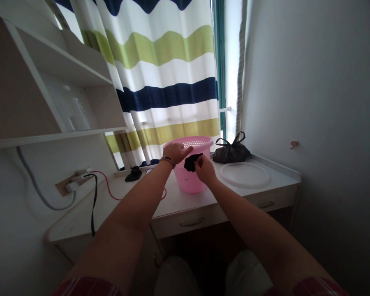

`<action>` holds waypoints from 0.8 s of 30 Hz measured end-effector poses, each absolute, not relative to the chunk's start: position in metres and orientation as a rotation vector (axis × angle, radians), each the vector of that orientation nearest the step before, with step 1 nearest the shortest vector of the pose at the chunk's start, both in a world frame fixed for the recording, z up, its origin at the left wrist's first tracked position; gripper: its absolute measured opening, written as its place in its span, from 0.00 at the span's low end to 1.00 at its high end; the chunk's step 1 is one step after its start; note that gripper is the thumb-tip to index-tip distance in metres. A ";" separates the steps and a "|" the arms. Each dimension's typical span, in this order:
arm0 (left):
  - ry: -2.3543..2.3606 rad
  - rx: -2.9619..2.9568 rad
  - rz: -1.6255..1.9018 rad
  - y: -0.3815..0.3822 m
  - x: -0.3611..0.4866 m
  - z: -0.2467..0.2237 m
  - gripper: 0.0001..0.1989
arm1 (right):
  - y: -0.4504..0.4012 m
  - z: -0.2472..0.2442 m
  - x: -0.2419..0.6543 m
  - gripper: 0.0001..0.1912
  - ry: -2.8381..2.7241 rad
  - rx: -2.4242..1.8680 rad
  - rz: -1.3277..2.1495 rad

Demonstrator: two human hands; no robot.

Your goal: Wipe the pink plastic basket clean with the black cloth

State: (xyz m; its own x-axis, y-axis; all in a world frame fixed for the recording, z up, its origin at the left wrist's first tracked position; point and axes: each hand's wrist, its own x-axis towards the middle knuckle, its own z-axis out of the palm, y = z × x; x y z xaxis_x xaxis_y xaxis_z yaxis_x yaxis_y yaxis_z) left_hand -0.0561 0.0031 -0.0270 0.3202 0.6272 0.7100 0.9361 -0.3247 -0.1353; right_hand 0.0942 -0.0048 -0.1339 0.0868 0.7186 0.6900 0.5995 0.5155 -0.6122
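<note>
A pink plastic basket with a perforated upper wall stands upright on the white desk. In front of it my right hand pinches a small crumpled black piece, which looks like a folded plastic bag, between thumb and fingers. My left hand, with a beaded bracelet at the wrist, is just left of the black bag and overlaps the basket's rim in view. One digit of it stretches right above the bag, while the others look curled and are mostly hidden. Whether it touches the rim cannot be told.
Right of the basket are a tied black bag and a round whitish lid. A small black bundle lies at the back left. Cables run from the wall socket. A shelf juts out at upper left.
</note>
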 end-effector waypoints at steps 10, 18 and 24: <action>-1.364 -2.114 -0.790 0.004 -0.057 -0.026 0.29 | -0.021 -0.179 0.087 0.07 -1.747 -1.351 0.055; -1.364 -2.111 -0.765 0.007 -0.056 -0.027 0.30 | -0.014 -0.253 0.100 0.06 -1.891 -1.642 0.243; -1.377 -2.102 -0.725 0.003 -0.053 -0.026 0.33 | -0.014 -0.255 0.101 0.12 -1.823 -1.611 0.028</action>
State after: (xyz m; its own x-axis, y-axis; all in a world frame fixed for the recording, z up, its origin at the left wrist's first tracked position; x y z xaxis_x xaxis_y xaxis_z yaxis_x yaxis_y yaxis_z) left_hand -0.0533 0.0027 -0.0255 0.3394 0.6499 0.6801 0.9284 -0.3475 -0.1312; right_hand 0.1014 -0.0138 -0.2549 0.0116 0.8804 0.4741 0.8653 0.2288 -0.4460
